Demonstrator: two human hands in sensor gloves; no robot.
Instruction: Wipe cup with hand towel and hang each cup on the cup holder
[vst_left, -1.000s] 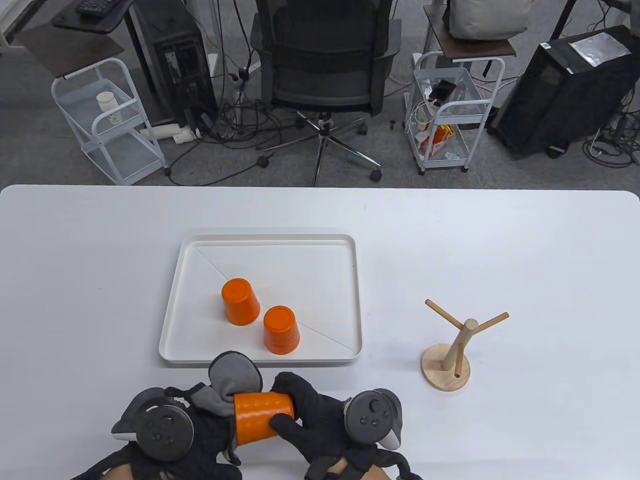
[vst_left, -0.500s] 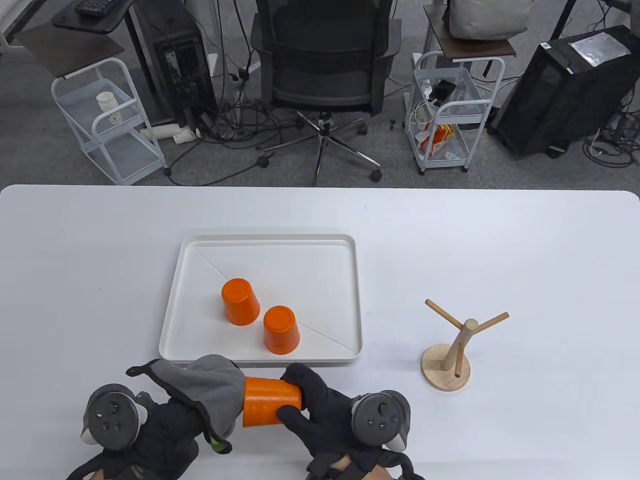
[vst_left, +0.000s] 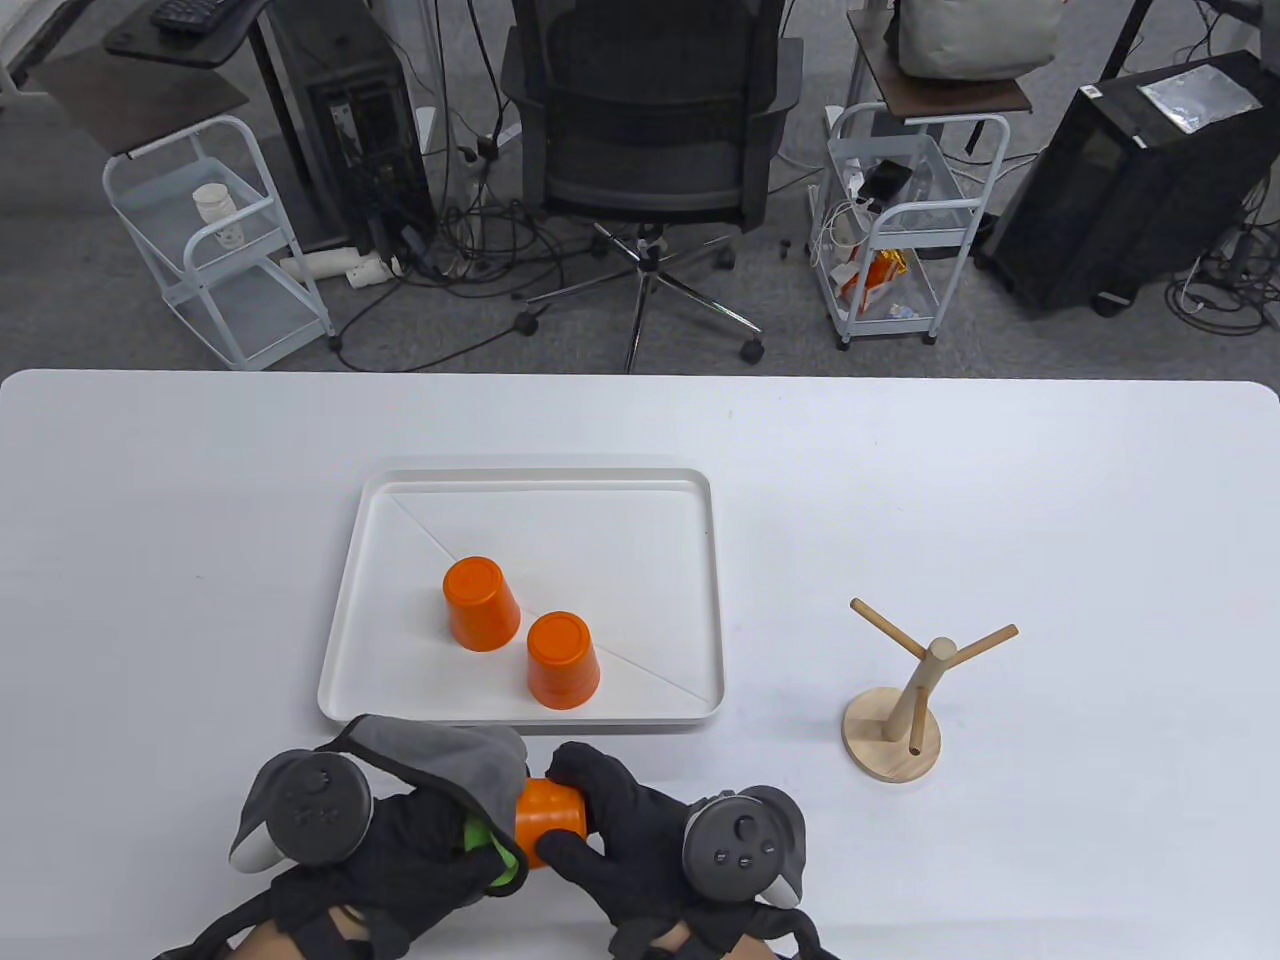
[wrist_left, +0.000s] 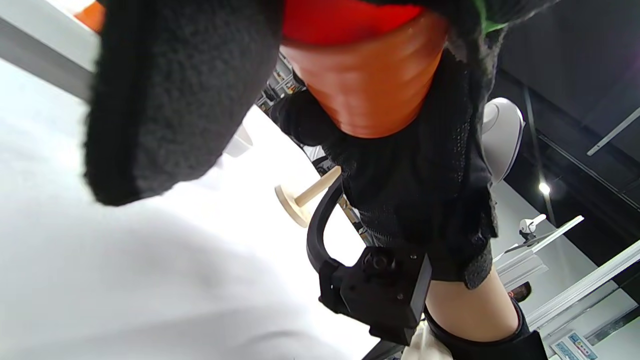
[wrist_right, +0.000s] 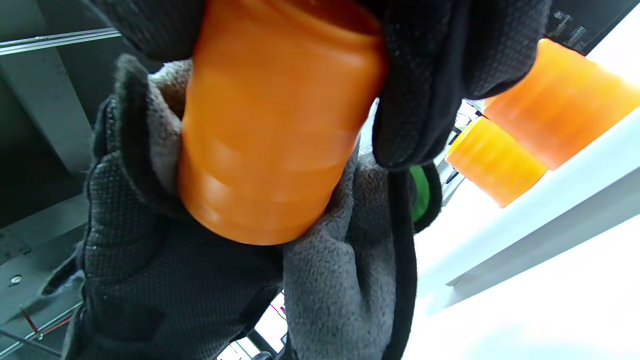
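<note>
While the ribbed orange plastic cup (vst_left: 548, 812) lies on its side in the air just above the white surface (vst_left: 1000, 480), its long axis runs left to right in the table view. Which end is the mouth cannot be told: the right end is covered by the right hand (vst_left: 640, 835) and the left end is buried in the grey fleece hand towel with a black edge and green tag (vst_left: 440, 752).

That cup sits between the 2 grips, directly in front of the person, near the front rim of the white rectangular plastic tray (vst_left: 690, 500). The right grip is curled closed round the cup's right end, thumb on the near side and fingers (wrist_right: 425, 85) over the far side. The left hand (vst_left: 400, 860) has its grip wrapped around the towel, which is bunched over the cup's left portion; in the right wrist view the fleece cups the end of the orange body.

On the tray, 2 more orange cups stand upside down, one (vst_left: 480, 604) further back and left, the other (vst_left: 562, 660) nearer and right, just beside each other. The wooden cup holder with a round base and 3 angled pegs (vst_left: 915, 690) stands bare, well apart to the right.
</note>
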